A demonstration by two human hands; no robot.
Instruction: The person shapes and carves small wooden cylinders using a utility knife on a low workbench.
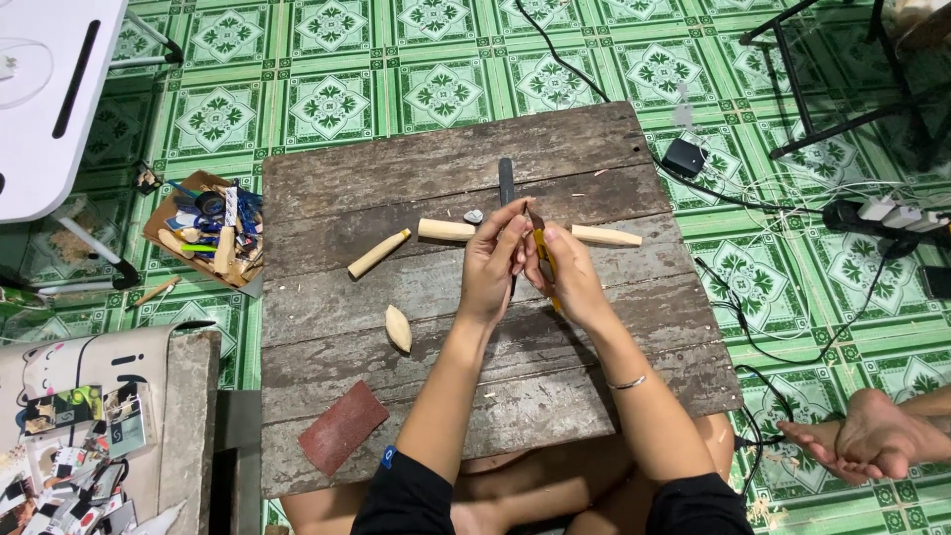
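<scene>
Together, the left hand (492, 266) and right hand (570, 272) close around a yellow-handled knife (544, 260) above the wooden board (327, 208).

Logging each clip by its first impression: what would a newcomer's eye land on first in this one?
The two hands meet over the middle of a weathered wooden board: the right hand holds a yellow-handled knife and the left hand pinches at its tip. Pale carved wooden pieces lie around them on the board. Underneath spreads a vivid green patterned tile floor.
</scene>
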